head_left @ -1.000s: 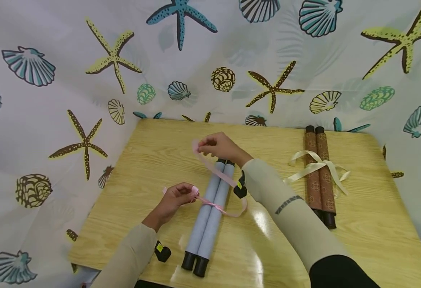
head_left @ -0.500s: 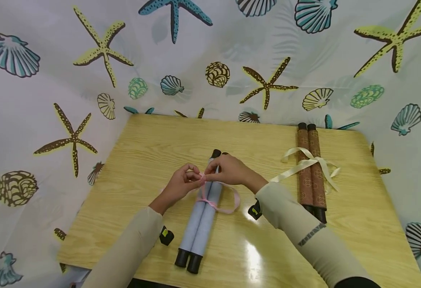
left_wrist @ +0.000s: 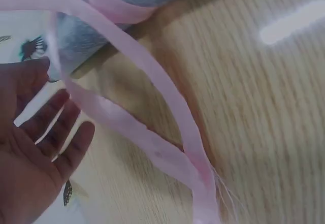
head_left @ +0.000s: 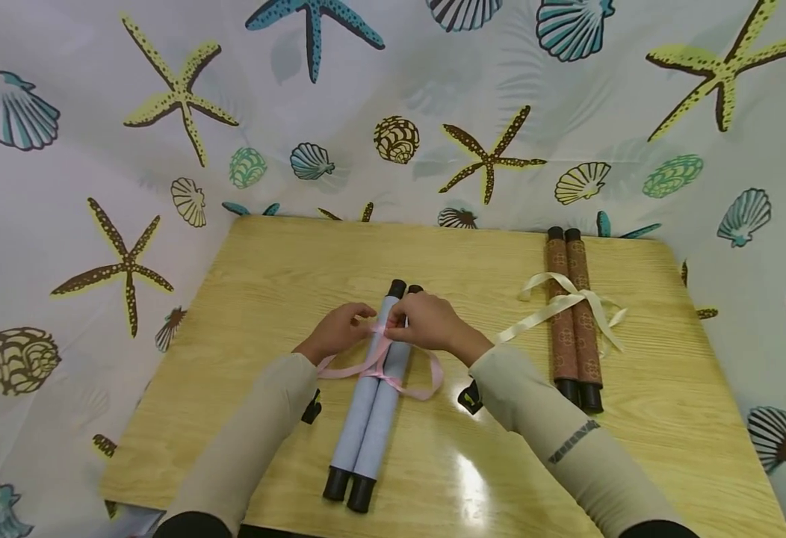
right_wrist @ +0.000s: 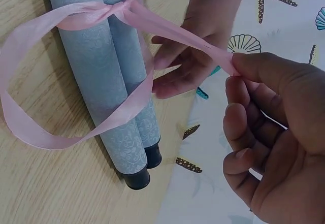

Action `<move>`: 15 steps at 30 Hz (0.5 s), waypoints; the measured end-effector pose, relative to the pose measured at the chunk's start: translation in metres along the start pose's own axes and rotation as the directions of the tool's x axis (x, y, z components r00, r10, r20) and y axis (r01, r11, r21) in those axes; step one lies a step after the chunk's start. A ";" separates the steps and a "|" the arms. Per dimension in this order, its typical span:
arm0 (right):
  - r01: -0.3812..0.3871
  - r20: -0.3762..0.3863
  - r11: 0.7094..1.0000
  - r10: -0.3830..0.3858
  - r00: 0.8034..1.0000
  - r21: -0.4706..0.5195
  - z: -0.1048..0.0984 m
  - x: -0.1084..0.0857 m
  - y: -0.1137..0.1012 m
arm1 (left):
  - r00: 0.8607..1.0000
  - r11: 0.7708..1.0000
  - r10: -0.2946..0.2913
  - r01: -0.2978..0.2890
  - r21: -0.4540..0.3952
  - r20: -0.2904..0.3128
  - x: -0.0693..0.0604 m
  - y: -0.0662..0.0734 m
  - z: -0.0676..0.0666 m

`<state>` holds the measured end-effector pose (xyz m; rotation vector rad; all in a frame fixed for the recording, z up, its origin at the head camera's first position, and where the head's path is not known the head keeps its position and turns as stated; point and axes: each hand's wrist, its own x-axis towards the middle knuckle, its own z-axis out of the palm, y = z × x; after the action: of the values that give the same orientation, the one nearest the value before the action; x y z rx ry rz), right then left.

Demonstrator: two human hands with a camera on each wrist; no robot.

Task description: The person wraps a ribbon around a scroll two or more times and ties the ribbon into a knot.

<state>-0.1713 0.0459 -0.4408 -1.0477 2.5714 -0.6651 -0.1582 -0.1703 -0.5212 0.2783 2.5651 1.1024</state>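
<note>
Two light-blue patterned scrolls (head_left: 364, 422) with black end caps lie side by side on the wooden table, a pink ribbon (right_wrist: 177, 35) tied round their middle. Above their far half, my right hand (head_left: 426, 321) pinches the ribbon between thumb and index finger and pulls a doubled stretch of it taut. Just left of it is my left hand (head_left: 339, 332); in the left wrist view its fingers (left_wrist: 57, 132) are spread and loosely bent, with ribbon passing at the fingertips. A wide ribbon loop (right_wrist: 33, 137) hangs over the scrolls on the right side, and another length droops to the left.
Two brown patterned scrolls (head_left: 571, 321), tied with a cream ribbon (head_left: 548, 310), lie at the right of the table (head_left: 285, 261). A white cloth (head_left: 346, 97) printed with shells and starfish hangs behind and beside the table.
My right hand has come down and left with the ribbon end to meet the left hand over the scrolls. The left hand has moved up and right and its pinch has loosened.
</note>
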 end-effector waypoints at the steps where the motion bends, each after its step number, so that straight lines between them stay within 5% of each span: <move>1: -0.005 0.007 1.000 0.005 1.000 0.005 0.001 0.000 -0.001 | 1.000 0.998 -0.022 0.022 0.054 0.004 0.002 -0.002 0.002; 7: -0.040 0.013 0.999 0.039 0.999 0.005 0.001 0.001 -0.002 | 0.994 0.972 -0.010 0.036 0.232 -0.112 0.002 -0.004 0.001; 11: -0.078 0.019 0.997 0.078 0.997 0.003 -0.001 0.000 0.002 | 0.978 0.984 -0.015 0.051 0.168 -0.206 -0.015 -0.005 -0.018; 15: -0.087 0.016 0.996 0.087 0.996 0.011 -0.002 -0.002 0.008 | 0.952 0.987 -0.140 0.155 0.034 -0.272 -0.042 -0.017 -0.047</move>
<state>-0.1756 0.0532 -0.4434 -0.9280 2.5793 -0.6466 -0.1378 -0.2254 -0.4938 -0.0572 2.8025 1.0794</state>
